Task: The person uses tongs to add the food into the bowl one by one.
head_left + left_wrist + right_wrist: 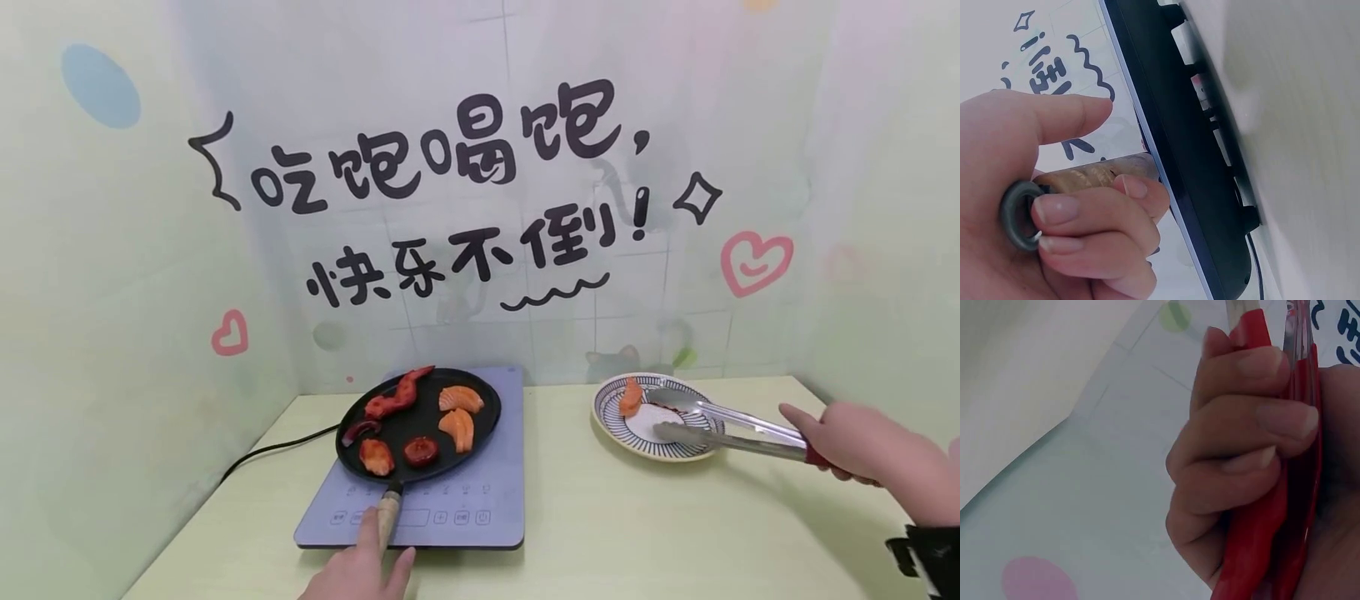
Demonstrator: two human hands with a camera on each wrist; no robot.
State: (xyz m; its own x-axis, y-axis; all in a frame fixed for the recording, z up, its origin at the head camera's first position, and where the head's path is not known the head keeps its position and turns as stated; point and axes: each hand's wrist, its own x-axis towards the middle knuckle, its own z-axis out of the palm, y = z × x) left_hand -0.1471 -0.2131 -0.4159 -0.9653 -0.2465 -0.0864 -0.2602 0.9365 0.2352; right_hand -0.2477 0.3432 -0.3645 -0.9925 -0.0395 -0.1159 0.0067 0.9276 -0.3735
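My left hand [358,568] curls its fingers round the wooden handle [1088,175] of a black frying pan [412,427]; a metal ring shows at the handle's end. In the pan lie two orange salmon-like slices [459,429], a red wing-like piece [397,395], a dark red curled piece [362,431], an orange-red piece [376,457] and a round red-brown piece [422,451]. With my right hand [855,442] I grip the red handles [1260,531] of metal tongs [742,419]. Their spread tips are over a striped plate [663,450], beside an orange slice [632,397].
The pan sits on a lilac induction cooker [504,475] at the left of the pale table [600,525]. A black cable [281,444] runs left from behind it. Printed fabric walls [465,333] stand close behind the table and on both sides.
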